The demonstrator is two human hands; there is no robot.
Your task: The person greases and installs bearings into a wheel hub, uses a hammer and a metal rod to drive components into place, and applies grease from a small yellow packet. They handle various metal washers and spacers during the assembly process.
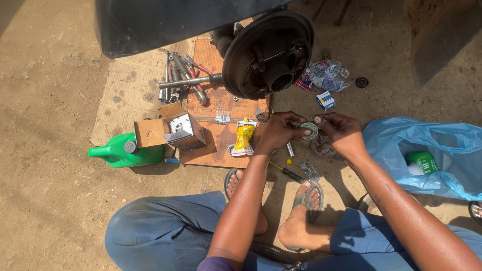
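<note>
- We pinch a small round bearing ring (310, 130) between our left hand (281, 131) and right hand (341, 131), fingertips clamped on its rim, held just in front of the brake drum hub (268, 54).
- We judge that an even grip on opposite edges keeps it level and clean.
- Room is tight: the screwdriver (285, 171) lies below, the blue plastic bag (427, 150) on the right, and the open cardboard box (173, 129) on the left.

Small round greenish ring (310, 130), upright, pinched between both hands.
</note>
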